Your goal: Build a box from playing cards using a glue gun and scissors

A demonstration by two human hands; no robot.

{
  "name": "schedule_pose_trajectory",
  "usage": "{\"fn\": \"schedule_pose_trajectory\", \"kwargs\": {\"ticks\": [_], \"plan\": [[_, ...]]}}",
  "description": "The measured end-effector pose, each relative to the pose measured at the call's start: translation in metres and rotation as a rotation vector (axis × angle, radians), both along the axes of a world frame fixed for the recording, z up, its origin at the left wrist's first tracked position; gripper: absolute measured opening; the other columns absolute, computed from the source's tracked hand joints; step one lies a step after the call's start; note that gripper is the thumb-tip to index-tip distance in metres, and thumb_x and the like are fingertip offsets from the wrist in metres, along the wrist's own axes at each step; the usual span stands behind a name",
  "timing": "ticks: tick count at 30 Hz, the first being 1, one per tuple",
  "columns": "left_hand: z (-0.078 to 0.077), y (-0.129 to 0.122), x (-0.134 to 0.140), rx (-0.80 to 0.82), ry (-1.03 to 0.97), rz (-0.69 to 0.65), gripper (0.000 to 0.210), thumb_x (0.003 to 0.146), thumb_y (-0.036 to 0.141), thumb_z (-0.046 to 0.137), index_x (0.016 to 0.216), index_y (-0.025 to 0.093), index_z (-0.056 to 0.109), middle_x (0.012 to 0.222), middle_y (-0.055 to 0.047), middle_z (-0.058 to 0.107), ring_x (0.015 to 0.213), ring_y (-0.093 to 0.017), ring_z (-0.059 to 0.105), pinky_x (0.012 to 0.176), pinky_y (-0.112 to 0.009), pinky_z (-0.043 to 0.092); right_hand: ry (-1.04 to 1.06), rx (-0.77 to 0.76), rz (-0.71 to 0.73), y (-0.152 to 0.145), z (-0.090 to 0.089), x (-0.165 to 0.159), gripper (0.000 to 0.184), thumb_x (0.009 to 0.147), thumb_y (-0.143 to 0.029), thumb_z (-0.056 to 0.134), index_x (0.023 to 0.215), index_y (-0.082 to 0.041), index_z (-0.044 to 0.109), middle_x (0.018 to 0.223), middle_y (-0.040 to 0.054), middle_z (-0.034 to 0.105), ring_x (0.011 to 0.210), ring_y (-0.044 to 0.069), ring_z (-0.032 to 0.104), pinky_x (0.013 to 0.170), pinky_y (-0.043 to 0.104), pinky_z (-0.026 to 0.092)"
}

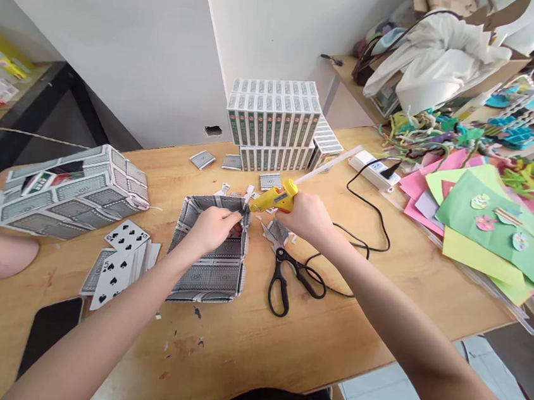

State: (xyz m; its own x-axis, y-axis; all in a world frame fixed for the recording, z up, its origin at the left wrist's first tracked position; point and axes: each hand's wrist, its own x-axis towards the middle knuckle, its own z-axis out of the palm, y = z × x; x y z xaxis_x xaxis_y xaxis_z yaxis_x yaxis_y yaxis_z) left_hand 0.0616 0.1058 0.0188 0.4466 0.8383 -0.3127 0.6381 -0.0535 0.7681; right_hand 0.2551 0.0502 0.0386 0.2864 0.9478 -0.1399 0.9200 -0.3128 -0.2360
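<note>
My right hand (310, 217) is wrapped round a yellow glue gun (271, 199) with a long clear glue stick out of its back. The nozzle points at the far right corner of an open box made of playing cards (211, 277). Over that box, my left hand (216, 228) is closed at its right rim, fingertips pinched near the nozzle; a small pale piece seems to be between them, too small to name. Black-handled scissors (283, 272) lie open right of the box. Loose playing cards (122, 261) lie to its left.
Stacked card packs (273, 121) stand against the wall. A larger card-covered box (77, 189) sits at left, near a black phone (50, 330). A power strip (374, 170) with a black cord (384, 219) and coloured paper (493, 224) are at right.
</note>
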Motion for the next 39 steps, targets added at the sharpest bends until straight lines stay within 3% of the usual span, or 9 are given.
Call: {"fn": "schedule_pose_trajectory", "kwargs": {"ticks": [10,27,39], "plan": [[0.003,-0.001,0.0,-0.004,0.002,-0.004,0.036,0.073,0.041,0.045,0.056,0.014,0.062,0.06,-0.002,0.066,0.063,-0.018,0.062,0.061,-0.025,0.044,-0.006,-0.062,0.051,0.0,-0.004,0.004,0.03,0.077,-0.027,0.045,0.091,-0.009,0.063,0.086,0.0173,0.068,0.076,0.025,0.065,0.058,0.027,0.045],[-0.003,0.002,-0.002,0.074,0.052,-0.021,0.039,0.074,0.043,0.045,0.059,0.014,0.065,0.055,-0.001,0.062,0.059,-0.017,0.058,0.057,-0.024,0.041,0.015,-0.09,-0.009,0.001,-0.005,0.004,0.028,0.077,-0.023,0.046,0.093,-0.009,0.065,0.089,0.0182,0.069,0.082,0.026,0.066,0.063,0.026,0.046],[-0.001,0.001,-0.001,0.016,0.017,-0.009,0.037,0.074,0.043,0.046,0.059,0.014,0.064,0.06,-0.002,0.067,0.062,-0.017,0.061,0.059,-0.024,0.043,-0.062,-0.061,0.012,-0.002,0.008,-0.002,0.026,0.081,-0.019,0.047,0.103,-0.011,0.056,0.094,0.018,0.066,0.085,0.025,0.064,0.069,0.027,0.044]]}}
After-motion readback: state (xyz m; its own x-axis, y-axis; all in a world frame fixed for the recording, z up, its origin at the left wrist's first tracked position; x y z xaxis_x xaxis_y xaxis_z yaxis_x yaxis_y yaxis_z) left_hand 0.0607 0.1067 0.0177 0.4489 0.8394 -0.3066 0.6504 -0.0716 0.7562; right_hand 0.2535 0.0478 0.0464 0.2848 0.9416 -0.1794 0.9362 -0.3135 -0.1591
